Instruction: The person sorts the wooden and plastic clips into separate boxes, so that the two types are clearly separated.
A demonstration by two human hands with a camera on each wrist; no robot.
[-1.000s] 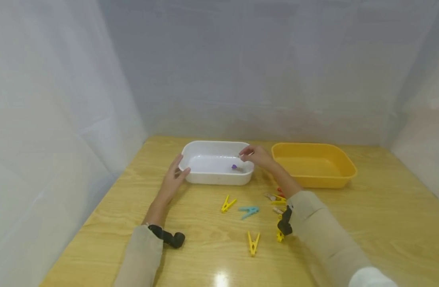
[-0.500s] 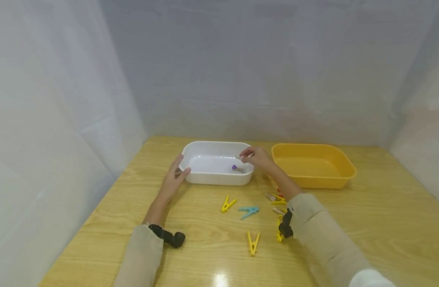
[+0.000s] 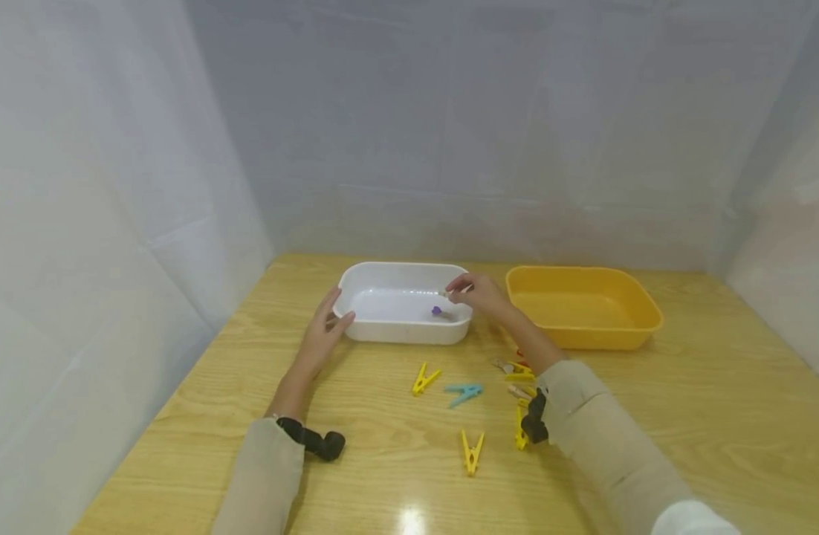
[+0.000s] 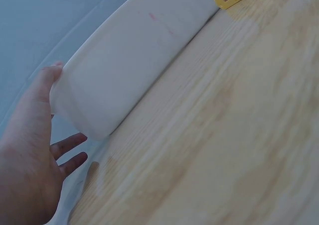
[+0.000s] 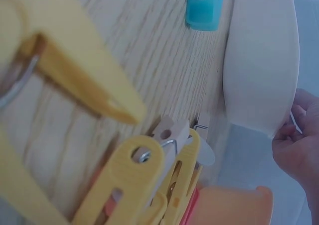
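Observation:
My left hand (image 3: 322, 327) rests against the left end of a white tray (image 3: 403, 266), thumb on the rim and fingers straight along the wall (image 4: 129, 70). At the tray's right rim my right hand (image 3: 473, 291) pinches a small pale clothespin (image 3: 447, 294) between fingertips. A small purple piece (image 3: 436, 310) lies inside the tray. In the left wrist view, the left hand (image 4: 30, 150) spreads around the tray's corner. The right wrist view shows the right hand (image 5: 299, 150) beyond the tray's end (image 5: 261, 60).
An empty yellow tray (image 3: 583, 271) stands to the right of the white one. Loose clothespins lie on the wooden table: yellow (image 3: 425, 379), blue (image 3: 464, 394), yellow (image 3: 472, 451), and a mixed cluster (image 3: 516, 369) under my right forearm. White curtains close in the sides and back.
My right hand has shifted slightly left and down at the white tray's rim, still pinching the pale clothespin. The left hand has stayed in place.

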